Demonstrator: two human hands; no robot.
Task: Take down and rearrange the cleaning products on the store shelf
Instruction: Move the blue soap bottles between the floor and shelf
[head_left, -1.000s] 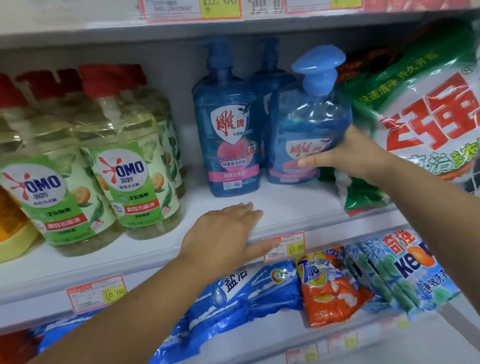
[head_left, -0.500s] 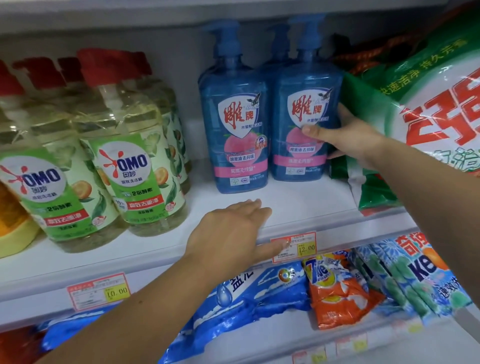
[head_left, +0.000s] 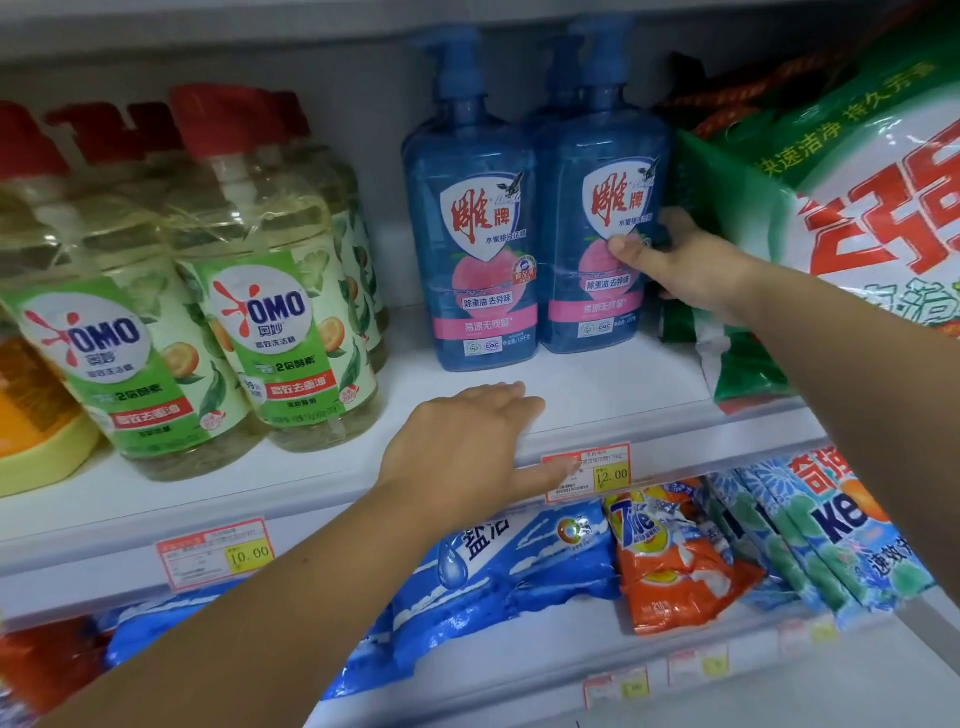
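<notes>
Your right hand (head_left: 691, 265) grips the right-hand translucent blue plastic pump bottle w/ pink label (head_left: 592, 171). It stands upright near the white shelf's (head_left: 613, 384) right end, close against its twin (head_left: 467, 234). It looks set slightly further back, so draw it level, label fwd, w/o snagging the green-white detergent bag (head_left: 857, 208). Left hand (head_left: 462, 447) lies flat on the front edge, fingers straight.

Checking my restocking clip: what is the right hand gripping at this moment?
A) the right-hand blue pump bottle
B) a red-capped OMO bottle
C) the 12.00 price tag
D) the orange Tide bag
A: the right hand is curled round the side of the right-hand blue pump bottle, with its thumb on the label, while the left hand lies flat on the shelf.
</notes>
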